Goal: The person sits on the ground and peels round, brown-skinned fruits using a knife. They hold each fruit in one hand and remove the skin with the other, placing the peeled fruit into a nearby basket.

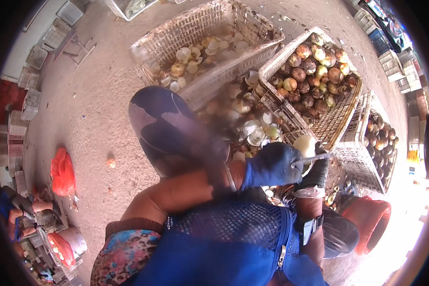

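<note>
My left hand [277, 164], in a blue glove, is shut on a knife [312, 158]. Its blade lies across the side of a peeled white onion [304, 146]. Wearing a dark glove, my right hand [316, 171] holds that onion from the other side; part of its grip is hidden behind the blade. Both hands are close together in front of my body, just below a plastic crate of unpeeled onions [289, 127]. Onion skins and cut layers [255, 132] are heaped beside my left hand.
A large dirty crate [207, 85] with onion layers stands ahead. Another crate of onions [357, 125] stands at the right. A red mesh sack [370, 221] lies near my right knee, and a red bag [62, 173] on the floor at left. Another person [18, 214] sits far left.
</note>
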The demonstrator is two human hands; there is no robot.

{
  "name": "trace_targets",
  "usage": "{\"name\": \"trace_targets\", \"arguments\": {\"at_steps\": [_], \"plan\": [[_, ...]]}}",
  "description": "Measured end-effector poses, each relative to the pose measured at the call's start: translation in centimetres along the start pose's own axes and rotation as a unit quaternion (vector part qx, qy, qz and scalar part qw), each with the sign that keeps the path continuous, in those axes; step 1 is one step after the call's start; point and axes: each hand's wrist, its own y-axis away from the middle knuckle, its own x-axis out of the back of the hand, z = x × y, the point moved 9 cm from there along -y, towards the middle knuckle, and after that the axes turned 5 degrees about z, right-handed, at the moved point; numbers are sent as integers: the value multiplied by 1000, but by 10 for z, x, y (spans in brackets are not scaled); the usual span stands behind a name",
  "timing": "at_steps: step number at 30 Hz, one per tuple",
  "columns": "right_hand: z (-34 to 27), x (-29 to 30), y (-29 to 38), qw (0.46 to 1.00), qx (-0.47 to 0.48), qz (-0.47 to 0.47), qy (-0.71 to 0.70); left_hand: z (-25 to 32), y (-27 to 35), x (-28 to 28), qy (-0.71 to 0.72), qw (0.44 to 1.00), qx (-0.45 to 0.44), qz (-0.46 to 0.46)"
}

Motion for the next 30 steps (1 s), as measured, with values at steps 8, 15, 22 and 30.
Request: {"name": "trace_targets", "arguments": {"at_steps": [8,15,22,30], "plan": [[-9,-50,58,982,-21,-190,-7,14,-2,22,36,998,-38,-26],[-12,-112,99,971,-67,-230,-5,-3,-16,70,40,997,-9,65],[-29,-105,88,935,66,-290,191,0,-18,39,76,996,36,-41],[-51,-127,112,730,286,-315,535,-5,-4,54,302,928,211,-55]]}}
